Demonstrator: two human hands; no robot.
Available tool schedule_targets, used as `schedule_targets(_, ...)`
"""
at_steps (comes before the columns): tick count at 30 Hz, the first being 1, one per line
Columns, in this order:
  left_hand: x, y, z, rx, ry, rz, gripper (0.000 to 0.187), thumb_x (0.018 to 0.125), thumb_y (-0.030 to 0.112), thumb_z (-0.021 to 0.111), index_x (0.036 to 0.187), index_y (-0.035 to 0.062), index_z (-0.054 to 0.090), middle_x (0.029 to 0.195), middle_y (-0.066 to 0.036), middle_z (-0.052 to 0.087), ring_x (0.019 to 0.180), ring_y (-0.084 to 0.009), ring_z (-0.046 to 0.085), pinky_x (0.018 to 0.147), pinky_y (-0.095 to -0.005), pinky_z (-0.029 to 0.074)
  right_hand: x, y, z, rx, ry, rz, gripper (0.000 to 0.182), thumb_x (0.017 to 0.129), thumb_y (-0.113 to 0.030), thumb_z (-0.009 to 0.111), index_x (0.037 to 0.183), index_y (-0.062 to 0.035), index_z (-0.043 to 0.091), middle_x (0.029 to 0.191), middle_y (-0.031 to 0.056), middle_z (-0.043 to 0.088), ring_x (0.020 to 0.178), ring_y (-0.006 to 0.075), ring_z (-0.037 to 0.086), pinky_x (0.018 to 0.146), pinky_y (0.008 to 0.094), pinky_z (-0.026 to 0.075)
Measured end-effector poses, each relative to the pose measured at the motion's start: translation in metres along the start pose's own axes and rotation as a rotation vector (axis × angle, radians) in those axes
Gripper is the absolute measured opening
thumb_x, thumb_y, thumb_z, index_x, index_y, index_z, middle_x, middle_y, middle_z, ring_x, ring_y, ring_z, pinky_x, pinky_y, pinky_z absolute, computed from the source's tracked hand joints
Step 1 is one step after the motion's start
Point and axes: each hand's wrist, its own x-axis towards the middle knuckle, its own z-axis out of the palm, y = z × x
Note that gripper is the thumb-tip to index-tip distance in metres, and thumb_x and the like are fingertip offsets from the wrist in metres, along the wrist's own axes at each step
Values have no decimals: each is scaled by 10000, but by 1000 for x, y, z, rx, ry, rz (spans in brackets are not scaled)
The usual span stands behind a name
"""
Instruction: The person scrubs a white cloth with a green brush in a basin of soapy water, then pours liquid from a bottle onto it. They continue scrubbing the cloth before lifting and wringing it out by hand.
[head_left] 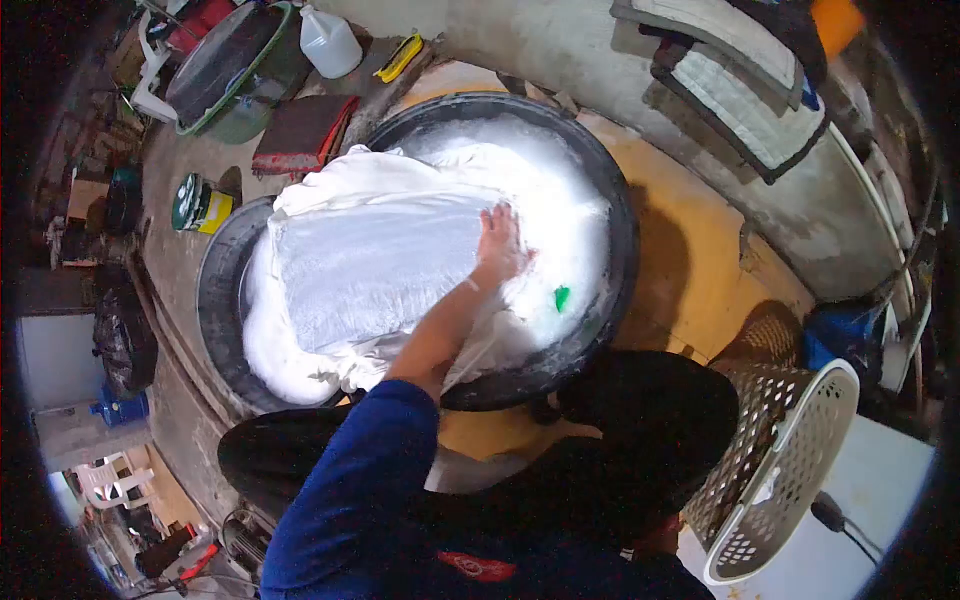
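Observation:
My left hand rests on white foam and white cloth, at the right end of a flat greyish rectangular panel. Its fingers are stretched out. Bunched white cloth surrounds the panel, which lies across a large dark round basin and a second dark basin on the left. Thick suds fill much of the large basin. A small green thing sits in the foam, right of and below my left hand. My right hand is out of view.
A white perforated laundry basket stands at right. Behind the basins are a folded dark and red cloth, a white jug and a green tub. A small yellow-labelled bucket is at left. Mats hang over a wall.

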Motion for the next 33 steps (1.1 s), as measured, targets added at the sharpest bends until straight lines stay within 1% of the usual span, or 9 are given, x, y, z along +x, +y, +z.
schedule_targets(7, 1, 61, 94, -270, -75, 538, 608, 775, 336, 507, 1276, 12, 394, 1356, -248, 288, 1272, -393, 242, 1013, -536, 197, 94, -150, -42, 153, 138, -368, 265, 728, -171, 653, 910, -62, 493, 801, 15, 508, 646, 116, 491, 569, 272, 412)
schedule_targets(9, -55, 56, -2, -691, -205, 423, 322, 786, 300, 551, 979, 42, 557, 1050, -169, 500, 1057, -341, 454, 919, -554, 305, 113, -248, -71, 192, 160, -584, 250, 726, -164, 654, 895, -64, 499, 783, 7, 510, 624, 107, 494, 552, 266, 415)
schedule_targets(12, -119, 32, -1, -744, 412, 677, 330, 799, 229, 552, 1054, 25, 507, 1223, -212, 423, 1154, -367, 395, 972, -523, 295, 75, -412, -114, 88, 99, -972, 227, 724, -155, 656, 872, -68, 508, 756, -6, 515, 592, 93, 500, 527, 257, 421)
schedule_targets(15, -177, -40, -41, -662, -74, 640, 417, 858, 175, 496, 1260, 114, 405, 1373, -178, 299, 1257, -322, 308, 1023, -465, 270, -23, -513, -129, -278, -37, -1318, 408, 653, -212, 713, 968, -37, 522, 826, 79, 557, 728, 191, 547, 684, 326, 444)
schedule_targets(19, -251, -150, -85, -474, -473, 275, 356, 818, 227, 547, 1174, 232, 542, 1205, 4, 515, 1063, -189, 506, 962, -345, 372, -80, -581, -89, -666, -296, -1534, 608, 581, -285, 727, 1084, -22, 510, 971, 186, 575, 935, 313, 548, 851, 364, 409)
schedule_targets(20, -241, -213, -11, -490, -328, 499, 331, 819, 203, 553, 1145, 256, 563, 1210, 23, 528, 1019, -183, 542, 926, -327, 404, -85, -588, -69, -764, -302, -1581, 619, 575, -295, 721, 1090, -24, 512, 995, 197, 577, 952, 322, 550, 846, 365, 416)
schedule_targets(24, -286, -299, -86, -378, 239, 353, 232, 666, 207, 644, 876, 109, 644, 880, -121, 618, 808, -307, 583, 725, -366, 468, -121, -599, 4, -1066, -253, -1468, 594, 557, -267, 710, 1043, 13, 515, 1006, 230, 570, 950, 345, 548, 823, 374, 428)
schedule_targets(25, -294, -315, -86, -468, 314, 78, 178, 681, 201, 622, 820, 91, 635, 827, -123, 616, 781, -306, 585, 711, -367, 468, -128, -599, 19, -1080, -256, -1475, 592, 553, -263, 709, 1033, 23, 511, 997, 234, 570, 942, 347, 549, 816, 375, 431)
schedule_targets(33, -317, -381, -88, -502, 394, -166, 141, 677, 158, 584, 745, 41, 622, 782, -164, 621, 734, -330, 585, 655, -386, 457, -142, -602, 57, -1038, -252, -1571, 558, 543, -265, 716, 974, 28, 515, 941, 227, 576, 890, 362, 554, 787, 383, 436)
